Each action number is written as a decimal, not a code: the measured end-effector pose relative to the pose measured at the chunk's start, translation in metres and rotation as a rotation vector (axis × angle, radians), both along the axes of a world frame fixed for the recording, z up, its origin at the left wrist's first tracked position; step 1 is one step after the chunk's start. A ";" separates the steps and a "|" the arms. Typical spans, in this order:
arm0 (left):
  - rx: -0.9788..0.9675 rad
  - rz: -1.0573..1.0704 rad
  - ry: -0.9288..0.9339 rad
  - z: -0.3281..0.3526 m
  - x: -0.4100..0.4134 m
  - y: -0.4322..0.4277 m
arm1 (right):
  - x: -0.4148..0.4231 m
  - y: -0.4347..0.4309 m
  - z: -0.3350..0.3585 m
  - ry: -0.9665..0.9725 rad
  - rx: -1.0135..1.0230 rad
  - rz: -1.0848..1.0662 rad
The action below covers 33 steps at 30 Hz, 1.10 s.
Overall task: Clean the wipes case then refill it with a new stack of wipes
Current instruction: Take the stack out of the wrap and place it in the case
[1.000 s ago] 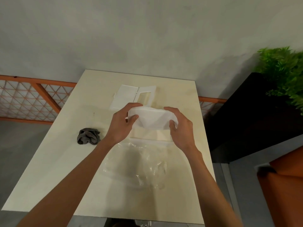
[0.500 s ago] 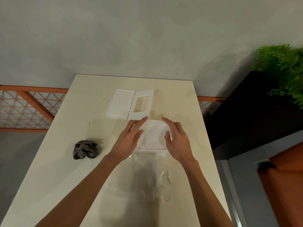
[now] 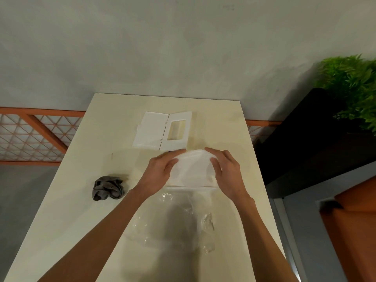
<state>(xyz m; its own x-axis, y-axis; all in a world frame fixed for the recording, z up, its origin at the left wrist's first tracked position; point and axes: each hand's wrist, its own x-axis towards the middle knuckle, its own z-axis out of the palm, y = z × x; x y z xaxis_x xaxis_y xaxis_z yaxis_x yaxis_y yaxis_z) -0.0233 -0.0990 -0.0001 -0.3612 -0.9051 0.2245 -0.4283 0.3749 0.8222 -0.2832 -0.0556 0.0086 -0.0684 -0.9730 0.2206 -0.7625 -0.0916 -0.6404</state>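
**Operator:** Where is the wipes stack (image 3: 193,169) sitting?

**Technician:** It is lying low over the table (image 3: 81,200), just in front of the open wipes case (image 3: 162,131). Whether it is touching the surface cannot be told. The left hand (image 3: 160,171) is gripping its left end and the right hand (image 3: 225,171) is gripping its right end.

**Operator:** How is it likely handling?

**Technician:** It is bowing upward in the middle, so it is probably light, soft and limp, and possibly damp. Holding both short ends and supporting it from beneath is giving the most control. Pinching it at a single point is risking the sheets sliding apart.
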 end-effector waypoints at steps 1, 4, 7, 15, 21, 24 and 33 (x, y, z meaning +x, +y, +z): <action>0.070 0.036 0.049 0.007 -0.001 -0.004 | -0.001 -0.002 0.005 -0.052 -0.005 -0.023; 0.207 0.072 0.112 0.016 0.001 -0.018 | -0.008 -0.010 0.018 -0.159 0.067 -0.060; 0.303 0.043 0.129 0.019 0.005 -0.027 | -0.016 -0.014 0.021 -0.142 0.158 -0.008; -0.300 -0.058 -0.116 0.007 0.015 -0.024 | -0.013 0.002 0.004 0.158 -0.134 0.020; -0.362 -0.164 -0.410 -0.042 0.029 -0.002 | -0.013 0.031 -0.040 0.371 -0.018 0.102; -0.373 -0.181 -0.432 -0.042 0.031 0.000 | -0.013 0.036 -0.038 0.382 -0.036 0.111; -0.326 -0.187 -0.503 -0.031 0.032 -0.009 | -0.013 0.032 -0.034 0.339 0.036 -0.006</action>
<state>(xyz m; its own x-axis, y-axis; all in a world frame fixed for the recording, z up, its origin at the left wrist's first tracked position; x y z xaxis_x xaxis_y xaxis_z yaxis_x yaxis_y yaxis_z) 0.0090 -0.1081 -0.0306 -0.6401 -0.7298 0.2402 -0.6357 0.6787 0.3678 -0.2960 -0.0231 -0.0250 -0.0026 -0.9804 0.1969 -0.9332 -0.0684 -0.3529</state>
